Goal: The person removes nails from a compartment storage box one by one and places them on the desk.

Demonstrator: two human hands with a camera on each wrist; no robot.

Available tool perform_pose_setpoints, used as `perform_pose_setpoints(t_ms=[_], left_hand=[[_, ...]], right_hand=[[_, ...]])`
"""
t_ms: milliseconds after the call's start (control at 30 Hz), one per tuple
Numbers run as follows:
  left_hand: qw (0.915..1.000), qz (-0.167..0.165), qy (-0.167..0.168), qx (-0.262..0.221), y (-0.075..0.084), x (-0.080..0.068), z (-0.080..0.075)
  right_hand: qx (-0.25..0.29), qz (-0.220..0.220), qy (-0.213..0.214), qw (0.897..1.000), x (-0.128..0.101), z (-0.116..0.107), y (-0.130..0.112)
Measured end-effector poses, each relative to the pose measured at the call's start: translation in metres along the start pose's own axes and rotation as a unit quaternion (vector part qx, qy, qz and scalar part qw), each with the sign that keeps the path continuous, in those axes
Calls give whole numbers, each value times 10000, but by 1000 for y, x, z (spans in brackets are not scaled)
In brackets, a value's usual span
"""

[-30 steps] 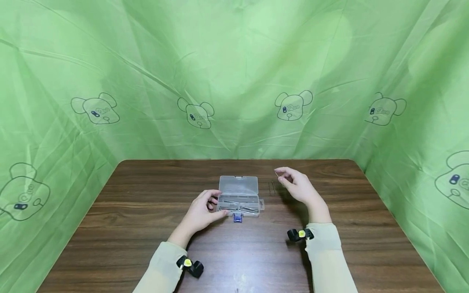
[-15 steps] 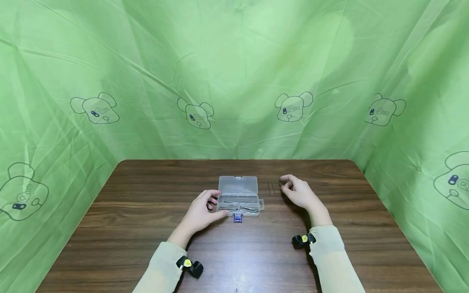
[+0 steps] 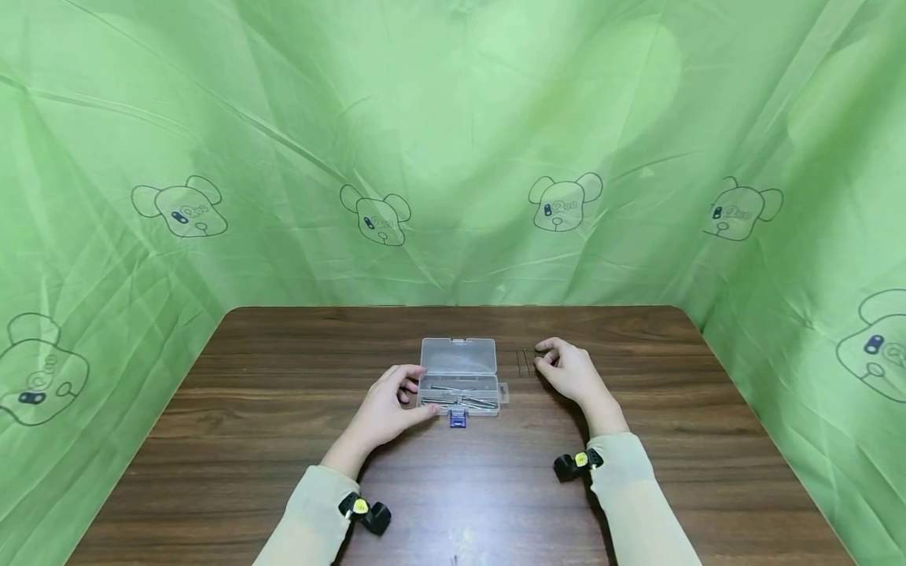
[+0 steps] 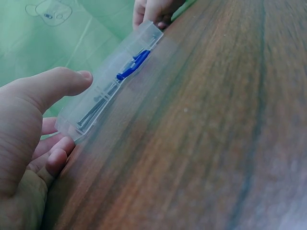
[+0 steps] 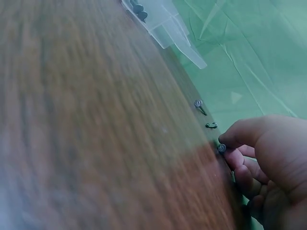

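Note:
A clear plastic case (image 3: 458,358) with its lid up lies mid-table, its blue latch (image 3: 458,419) hanging at the front. Metal nails (image 3: 480,403) fill its front compartments and a few lie behind them. My left hand (image 3: 382,410) holds the case's left end, thumb at the front and fingers around the side. Right of the case, two nails lie side by side, a left nail (image 3: 519,363) and a right nail (image 3: 527,362). Beside them my right hand (image 3: 572,376) pinches another nail (image 5: 221,148) at table level; only its head shows clearly in the right wrist view.
The brown wooden table (image 3: 283,393) reaches back to a green cloth backdrop (image 3: 453,157) printed with bear heads. A clear hanging tab (image 3: 504,392) juts from the case's right end. Wrist cameras sit on both sleeves.
My right hand has brought its nail down from above the table to the right of the two lying nails, then shifted slightly left. My left hand has stayed at the case.

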State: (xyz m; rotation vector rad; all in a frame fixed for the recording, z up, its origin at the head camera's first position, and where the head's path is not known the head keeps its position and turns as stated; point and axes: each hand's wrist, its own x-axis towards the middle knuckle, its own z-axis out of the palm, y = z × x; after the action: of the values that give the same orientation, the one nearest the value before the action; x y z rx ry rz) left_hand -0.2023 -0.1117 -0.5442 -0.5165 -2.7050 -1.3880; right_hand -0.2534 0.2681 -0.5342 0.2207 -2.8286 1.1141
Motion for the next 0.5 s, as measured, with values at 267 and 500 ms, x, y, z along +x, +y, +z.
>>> perform_pose_setpoints(t_ms=[267,500], left_hand=[[10000,-55,-15,-13,3,-1,-2],[10000,-69,-27,19,2,0,-1]], right_hand=[[-116,39,93,9999,-1,0,-3],[-5,85,41,10000,0,-4,-2]])
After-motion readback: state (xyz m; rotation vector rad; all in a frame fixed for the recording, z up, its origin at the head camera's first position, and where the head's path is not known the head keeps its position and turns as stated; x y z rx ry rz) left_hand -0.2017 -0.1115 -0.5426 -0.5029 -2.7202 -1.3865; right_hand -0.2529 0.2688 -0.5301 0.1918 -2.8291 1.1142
